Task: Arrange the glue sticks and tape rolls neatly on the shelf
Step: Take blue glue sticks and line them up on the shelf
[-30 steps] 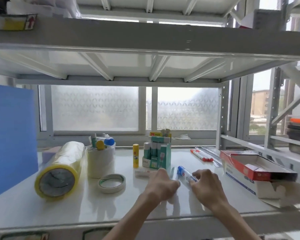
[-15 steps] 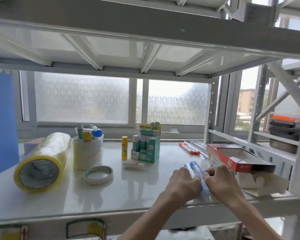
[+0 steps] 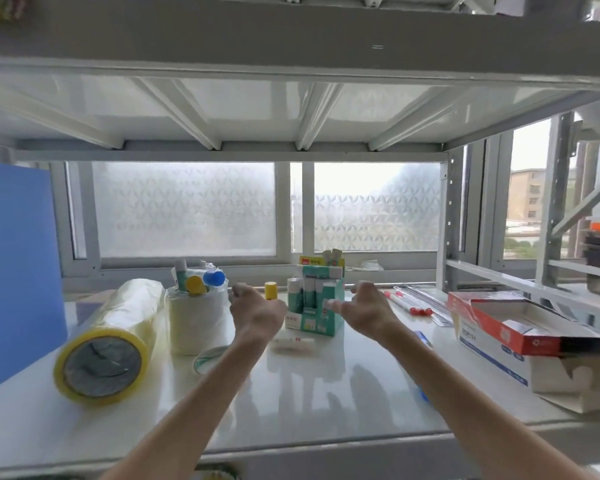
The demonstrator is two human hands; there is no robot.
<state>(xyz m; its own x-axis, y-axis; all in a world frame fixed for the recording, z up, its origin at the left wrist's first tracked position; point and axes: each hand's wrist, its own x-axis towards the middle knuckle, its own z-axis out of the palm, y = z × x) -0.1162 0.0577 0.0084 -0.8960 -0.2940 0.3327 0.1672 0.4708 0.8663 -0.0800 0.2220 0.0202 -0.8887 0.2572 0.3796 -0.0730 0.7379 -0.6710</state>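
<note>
A: What are the hands doing?

B: Both are reaching out over the white shelf [image 3: 326, 393]. The left hand [image 3: 257, 311] is hanging in the air with its fingers loosely curled and nothing in it. The right hand [image 3: 368, 308] is hovering with its fingers spread, also gripping nothing.

A: Where are the glue sticks sitting?

B: A green box of glue sticks [image 3: 317, 299] is standing upright between the two hands, toward the back. A yellow-capped glue stick [image 3: 271, 291] is standing just to its left, partly hidden by the left hand. A white glue stick [image 3: 293, 341] is lying flat in front of the box. Something blue [image 3: 422, 339] is peeking out from under the right forearm; I cannot tell what it is.

A: And the tape?

B: A big yellow roll [image 3: 110, 344] is lying on its side at the left, its open end facing the camera. A white roll [image 3: 196, 323] is standing just beside it, with a few sticks poking out of its core, one with a yellow cap, one with a blue cap. A small flat tape ring [image 3: 208, 358] is lying in front of that, partly covered by the left forearm.

A: Anything else lying around?

B: Red-tipped pens [image 3: 407, 303] are lying at the right, and an open red and white carton [image 3: 530, 341] is resting near the shelf's right edge. A blue board [image 3: 14, 271] is standing at the far left.
</note>
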